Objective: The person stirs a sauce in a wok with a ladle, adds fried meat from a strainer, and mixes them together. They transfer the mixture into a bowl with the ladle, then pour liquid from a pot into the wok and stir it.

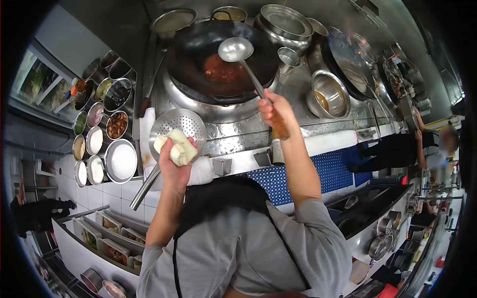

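1. Right hand (276, 110): fingers closed around the brown grip of the ladle (235, 49) — a firm hold, handle slanting from the hand toward the wok.
2. Ladle position: metal bowl over the black wok (186, 62), near its middle; whether it touches the wok cannot be told from this angle.
3. Wok: seated on a round steel ring (213, 113); red sauce (224, 69) with small pieces visible at the bottom, partly beneath the ladle in view.
4. Left hand (174, 161): clenched around a pale, yellowish cloth (181, 148), bunched, with folds protruding on both sides of the fingers.
5. Perforated skimmer (185, 120): behind the cloth in view, at the near left of the wok; its handle points down and to the left. Contact between cloth and skimmer — cannot tell.
6. Right of the wok: small steel cup (288, 57) just beside it; farther along, a steel bowl (335, 89) containing some yellow liquid, then a second wok (342, 62).
7. Left side: a group of round containers, one with brown pieces (117, 125), a larger one with white contents (121, 161).
8. Far right: a co-worker (397, 151) in dark clothing, well apart from both hands.
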{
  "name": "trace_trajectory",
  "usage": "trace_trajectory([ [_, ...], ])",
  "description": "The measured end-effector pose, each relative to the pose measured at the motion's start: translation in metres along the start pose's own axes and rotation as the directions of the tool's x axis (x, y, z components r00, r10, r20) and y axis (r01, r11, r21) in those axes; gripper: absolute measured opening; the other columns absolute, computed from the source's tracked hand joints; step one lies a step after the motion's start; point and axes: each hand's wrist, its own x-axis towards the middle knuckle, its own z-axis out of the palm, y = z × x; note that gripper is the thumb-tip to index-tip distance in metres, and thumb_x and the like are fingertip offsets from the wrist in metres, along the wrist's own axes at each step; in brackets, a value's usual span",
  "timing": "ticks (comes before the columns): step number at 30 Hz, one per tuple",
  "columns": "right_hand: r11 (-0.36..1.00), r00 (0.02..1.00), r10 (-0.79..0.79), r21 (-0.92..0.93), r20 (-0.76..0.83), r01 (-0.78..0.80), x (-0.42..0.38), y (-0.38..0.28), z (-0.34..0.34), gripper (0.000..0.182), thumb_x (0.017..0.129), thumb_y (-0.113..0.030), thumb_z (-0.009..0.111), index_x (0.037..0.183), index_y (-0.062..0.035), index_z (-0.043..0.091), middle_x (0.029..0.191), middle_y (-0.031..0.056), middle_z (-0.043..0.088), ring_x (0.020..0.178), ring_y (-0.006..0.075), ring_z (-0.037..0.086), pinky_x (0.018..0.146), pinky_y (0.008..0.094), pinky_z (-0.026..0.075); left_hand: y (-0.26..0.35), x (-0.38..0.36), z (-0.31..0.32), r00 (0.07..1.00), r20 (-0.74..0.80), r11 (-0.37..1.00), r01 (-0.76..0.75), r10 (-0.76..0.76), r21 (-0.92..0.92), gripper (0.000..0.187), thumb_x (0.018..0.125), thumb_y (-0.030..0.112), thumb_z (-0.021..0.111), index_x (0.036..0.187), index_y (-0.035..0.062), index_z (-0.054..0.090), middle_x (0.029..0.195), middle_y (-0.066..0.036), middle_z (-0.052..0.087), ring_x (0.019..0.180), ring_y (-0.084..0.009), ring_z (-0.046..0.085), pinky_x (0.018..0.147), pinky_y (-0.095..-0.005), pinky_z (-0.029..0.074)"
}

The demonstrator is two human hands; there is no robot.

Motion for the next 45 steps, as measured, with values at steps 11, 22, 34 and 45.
trace_trajectory([
  [11, 0.747, 0.95, -0.293, -0.646, -0.111, 0.155, 0.012, -0.012, -0.017, 0.009, 0.092, -0.011, 0.054, 0.094, -0.0028, 0.058, 0.061, 0.0025, 0.052, 0.041, 0.0097, 0.047, 0.034, 0.0276, 0.041, 0.016, -0.019, -0.026, 0.993, -0.052, 0.988, -0.107, 0.102, -0.111, 0.043, 0.088, 0.035, 0.057, 0.116, 0.0027, 0.052, 0.1, -0.017, 0.063, 0.089, -0.0292, 0.063, 0.078, -0.0407, 0.052],
  [22, 0.7, 0.942, -0.334, -0.68, -0.043, 0.218, 0.031, 0.006, 0.007, 0.012, 0.087, -0.005, 0.056, 0.099, -0.002, 0.055, 0.057, 0.0024, 0.051, 0.041, 0.0114, 0.048, 0.036, 0.0278, 0.04, 0.004, -0.009, -0.018, 0.999, -0.043, 0.998, -0.033, 0.031, -0.057, 0.037, 0.085, 0.026, 0.059, 0.114, 0.0038, 0.054, 0.095, -0.016, 0.063, 0.083, -0.0278, 0.064, 0.073, -0.0385, 0.054],
  [34, 0.705, 0.918, -0.376, -0.681, -0.123, 0.197, 0.028, 0.019, 0.008, 0.041, 0.085, -0.005, 0.058, 0.126, -0.0042, 0.055, 0.062, 0.0013, 0.053, 0.042, 0.0093, 0.048, 0.036, 0.0255, 0.04, -0.003, -0.006, -0.002, 0.998, -0.021, 0.998, 0.053, -0.054, -0.043, 0.035, 0.083, 0.032, 0.06, 0.105, 0.0047, 0.058, 0.08, -0.013, 0.063, 0.066, -0.0239, 0.062, 0.055, -0.0341, 0.049],
  [45, 0.473, 0.851, -0.52, -0.855, -0.076, 0.212, 0.033, 0.003, -0.008, 0.058, 0.083, -0.001, 0.058, 0.139, 0.0008, 0.043, 0.057, 0.0038, 0.051, 0.039, 0.0137, 0.049, 0.035, 0.0303, 0.04, -0.007, -0.009, -0.006, 0.997, 0.043, 0.997, 0.064, -0.066, 0.033, 0.035, 0.082, 0.035, 0.06, 0.103, 0.0066, 0.059, 0.08, -0.011, 0.062, 0.064, -0.022, 0.059, 0.056, -0.0313, 0.047],
])
